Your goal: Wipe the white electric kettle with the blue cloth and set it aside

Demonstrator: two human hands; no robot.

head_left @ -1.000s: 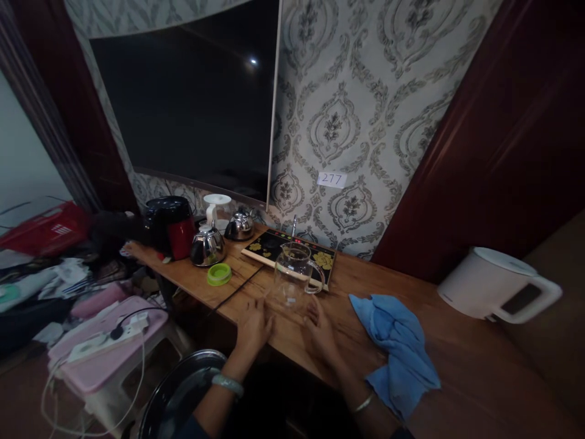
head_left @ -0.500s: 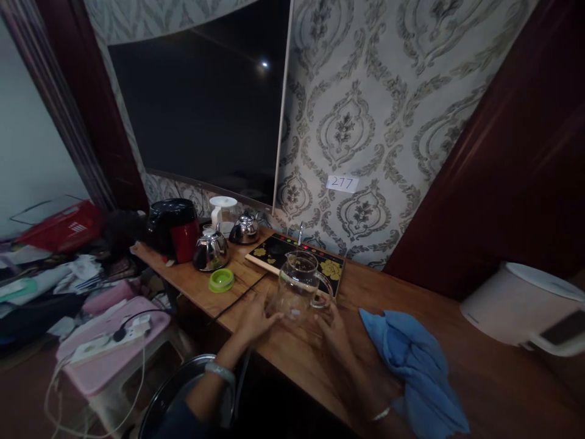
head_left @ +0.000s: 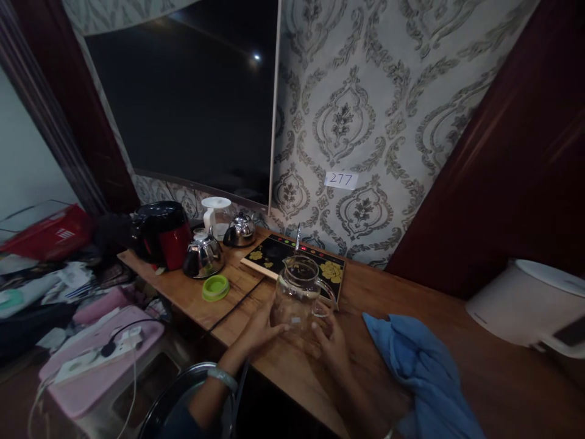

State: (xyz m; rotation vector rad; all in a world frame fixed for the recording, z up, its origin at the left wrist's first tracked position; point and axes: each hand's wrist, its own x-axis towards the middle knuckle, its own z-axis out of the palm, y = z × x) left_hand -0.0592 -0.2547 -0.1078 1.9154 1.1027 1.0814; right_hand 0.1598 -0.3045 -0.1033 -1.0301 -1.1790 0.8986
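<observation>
A clear glass teapot (head_left: 297, 299) without a lid is upright at the front of the wooden counter (head_left: 384, 299). My left hand (head_left: 262, 329) curves around its lower left side. On the other side my right hand (head_left: 326, 341) grips it low, below the glass handle. Behind the teapot lies a black electric tea stove (head_left: 265, 253) with gold flowers and a small red light; a thin metal spout rises at its back edge. To the right of my right hand rests a crumpled blue cloth (head_left: 420, 360).
Left on the counter are a green lid (head_left: 216, 288), two steel kettles (head_left: 203, 253), a white-lidded jug (head_left: 217, 214) and a red-black appliance (head_left: 164, 235). A white kettle (head_left: 516, 302) stands right. Below are a metal basin (head_left: 159, 396) and a pink stool (head_left: 91, 366) with a power strip.
The view has shifted slightly, and the things on the left appear farther left and a little nearer. Both hands stay around the teapot, which sits slightly lower in view.
</observation>
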